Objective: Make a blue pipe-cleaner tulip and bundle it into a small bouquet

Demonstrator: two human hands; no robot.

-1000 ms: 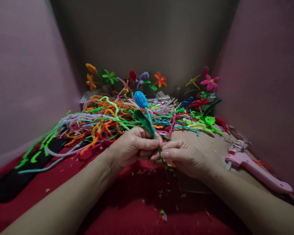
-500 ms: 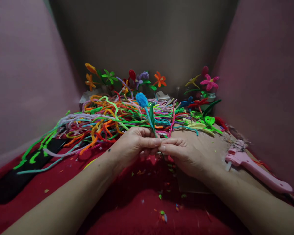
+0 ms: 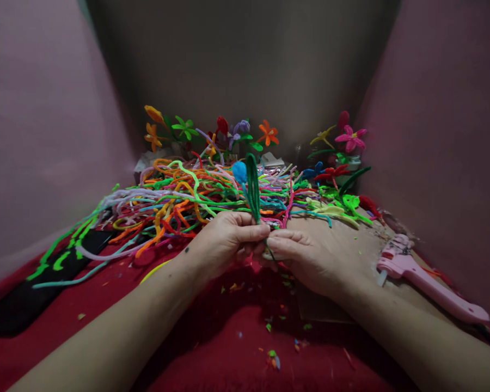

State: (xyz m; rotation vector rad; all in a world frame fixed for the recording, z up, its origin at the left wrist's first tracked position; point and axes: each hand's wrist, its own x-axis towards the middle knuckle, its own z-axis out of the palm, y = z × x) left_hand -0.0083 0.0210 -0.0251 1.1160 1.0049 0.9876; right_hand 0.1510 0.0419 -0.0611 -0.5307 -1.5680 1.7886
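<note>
My left hand [image 3: 237, 234] pinches the stem of a pipe-cleaner flower, which stands upright above the fingers. Its bud [image 3: 239, 172] is bright blue, and a long dark green leaf [image 3: 252, 188] rises beside it. Close against the left fingertips, my right hand [image 3: 289, 247] is closed at the lower end of the stem. A thin dark tail pokes out below the fingers. What exactly the right fingertips grip is mostly hidden by the fingers.
Behind the hands lies a heap of coloured pipe cleaners [image 3: 179, 190]. Finished flowers [image 3: 268, 132] stand along the back. A pink glue gun [image 3: 433, 286] rests on cardboard [image 3: 335, 239] at right. Scraps [image 3: 273, 359] dot the red cloth [image 3: 224, 348]; a black object [image 3: 16, 305] lies left.
The flower has turned in my fingers: the green leaf now faces me more broadly and stands higher, partly beside the bud. The bud sits slightly lower. Both hands stay nearly in place.
</note>
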